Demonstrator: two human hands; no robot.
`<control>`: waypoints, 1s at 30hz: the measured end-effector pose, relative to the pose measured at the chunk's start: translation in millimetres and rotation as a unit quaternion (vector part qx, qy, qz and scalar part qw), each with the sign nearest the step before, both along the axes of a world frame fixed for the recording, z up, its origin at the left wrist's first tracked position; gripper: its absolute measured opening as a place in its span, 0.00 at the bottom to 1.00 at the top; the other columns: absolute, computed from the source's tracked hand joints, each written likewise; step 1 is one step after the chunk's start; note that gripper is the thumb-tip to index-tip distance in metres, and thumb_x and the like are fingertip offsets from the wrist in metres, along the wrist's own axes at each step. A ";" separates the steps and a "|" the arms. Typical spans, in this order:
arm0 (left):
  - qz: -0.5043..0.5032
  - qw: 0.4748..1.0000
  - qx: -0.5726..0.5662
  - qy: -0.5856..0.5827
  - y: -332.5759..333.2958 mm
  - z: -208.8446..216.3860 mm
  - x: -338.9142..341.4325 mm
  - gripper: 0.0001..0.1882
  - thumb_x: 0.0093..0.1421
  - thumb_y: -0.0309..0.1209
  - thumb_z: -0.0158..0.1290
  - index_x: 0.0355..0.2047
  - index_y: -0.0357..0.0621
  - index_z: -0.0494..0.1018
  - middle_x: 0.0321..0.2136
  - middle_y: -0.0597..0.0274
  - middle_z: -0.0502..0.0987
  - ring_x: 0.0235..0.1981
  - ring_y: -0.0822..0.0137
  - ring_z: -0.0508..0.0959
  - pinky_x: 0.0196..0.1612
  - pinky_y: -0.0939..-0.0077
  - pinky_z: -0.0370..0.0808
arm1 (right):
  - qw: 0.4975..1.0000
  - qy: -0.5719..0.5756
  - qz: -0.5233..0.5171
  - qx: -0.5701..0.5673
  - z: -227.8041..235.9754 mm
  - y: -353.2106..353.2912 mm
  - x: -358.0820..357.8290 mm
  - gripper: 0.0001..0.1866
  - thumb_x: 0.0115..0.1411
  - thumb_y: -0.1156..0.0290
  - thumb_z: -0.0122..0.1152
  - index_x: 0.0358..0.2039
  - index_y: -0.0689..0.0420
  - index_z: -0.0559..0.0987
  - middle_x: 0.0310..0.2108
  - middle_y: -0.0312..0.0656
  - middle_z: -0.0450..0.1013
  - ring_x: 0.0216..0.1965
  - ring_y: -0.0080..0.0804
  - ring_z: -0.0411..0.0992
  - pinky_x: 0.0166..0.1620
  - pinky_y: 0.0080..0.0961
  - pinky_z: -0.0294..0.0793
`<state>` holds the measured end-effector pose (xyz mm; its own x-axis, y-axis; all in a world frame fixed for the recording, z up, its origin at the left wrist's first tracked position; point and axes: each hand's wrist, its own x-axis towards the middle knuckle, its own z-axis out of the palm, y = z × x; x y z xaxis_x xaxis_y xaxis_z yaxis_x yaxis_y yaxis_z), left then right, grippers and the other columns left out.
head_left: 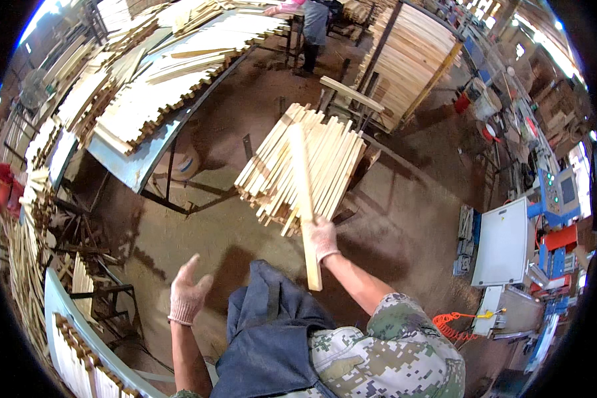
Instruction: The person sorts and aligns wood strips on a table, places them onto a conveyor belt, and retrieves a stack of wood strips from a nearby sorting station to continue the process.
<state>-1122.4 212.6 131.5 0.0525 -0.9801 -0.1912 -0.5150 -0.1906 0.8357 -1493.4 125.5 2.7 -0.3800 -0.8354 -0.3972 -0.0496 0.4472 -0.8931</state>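
Observation:
My right hand [322,237], in a pale knit glove, is closed around the near part of a long wooden strip [301,169]. The strip slants away from me over a stack of similar wooden strips [265,179]; whether it touches them I cannot tell. To the left, my gloved left hand [190,290] is held out over the floor with fingers and thumb apart and nothing in it. It is nearest to my dark apron [265,312].
A blue table [129,166] at the left carries rows of wooden strips. Behind the stack stands a tall rack of boards [408,60]. A white machine cabinet [501,245] and an orange coiled hose [452,326] are at right. Another person [315,30] stands at the far end.

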 end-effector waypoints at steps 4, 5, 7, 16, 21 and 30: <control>0.026 0.975 0.179 0.132 20.2 -76.7 16.8 0.34 0.64 0.26 0.61 0.69 0.30 0.65 0.66 0.40 0.72 0.67 0.53 0.73 0.68 0.62 0.71 | 0.961 0.265 -0.063 0.043 -36.5 -86.6 -99.0 0.19 0.63 0.55 0.65 0.40 0.61 0.84 0.29 0.52 0.80 0.32 0.44 0.81 0.40 0.43 0.82; 0.054 0.969 0.201 0.133 28.5 -86.0 19.4 0.35 0.63 0.27 0.62 0.69 0.29 0.66 0.65 0.37 0.72 0.67 0.52 0.73 0.68 0.62 0.71 | 0.952 0.286 -0.077 0.078 -35.0 -105.9 -114.8 0.21 0.62 0.54 0.63 0.41 0.61 0.84 0.34 0.55 0.81 0.38 0.49 0.82 0.45 0.45 0.81; 0.095 0.962 0.222 0.124 50.8 -117.8 38.4 0.35 0.63 0.29 0.62 0.68 0.26 0.65 0.65 0.36 0.72 0.66 0.51 0.74 0.67 0.63 0.73 | 0.934 0.320 -0.094 0.129 -33.3 -129.9 -139.9 0.22 0.61 0.51 0.61 0.42 0.58 0.85 0.42 0.58 0.82 0.46 0.55 0.82 0.51 0.47 0.80; 0.312 0.900 0.288 0.103 147.7 -146.5 65.7 0.31 0.62 0.32 0.58 0.63 0.27 0.73 0.34 0.61 0.81 0.28 0.73 0.75 0.34 0.78 0.73 | 0.895 0.361 -0.063 0.255 -86.3 -153.6 -173.3 0.20 0.64 0.55 0.60 0.45 0.56 0.87 0.46 0.55 0.83 0.51 0.54 0.82 0.52 0.47 0.82; 0.297 0.903 0.296 0.090 195.2 -161.4 74.1 0.16 0.61 0.31 0.62 0.48 0.37 0.77 0.41 0.56 0.82 0.32 0.64 0.81 0.37 0.72 0.78 | 0.874 0.362 -0.019 0.322 -136.1 -159.4 -191.7 0.14 0.61 0.61 0.66 0.42 0.54 0.89 0.44 0.50 0.85 0.50 0.47 0.83 0.45 0.35 0.87; 0.189 0.934 0.302 -0.006 215.7 -166.9 45.5 0.12 0.61 0.31 0.62 0.43 0.41 0.76 0.48 0.53 0.80 0.40 0.54 0.80 0.41 0.65 0.79 | 0.844 0.326 0.147 0.400 -155.2 -172.3 -192.9 0.18 0.63 0.60 0.64 0.49 0.54 0.86 0.52 0.47 0.83 0.54 0.39 0.82 0.51 0.35 0.84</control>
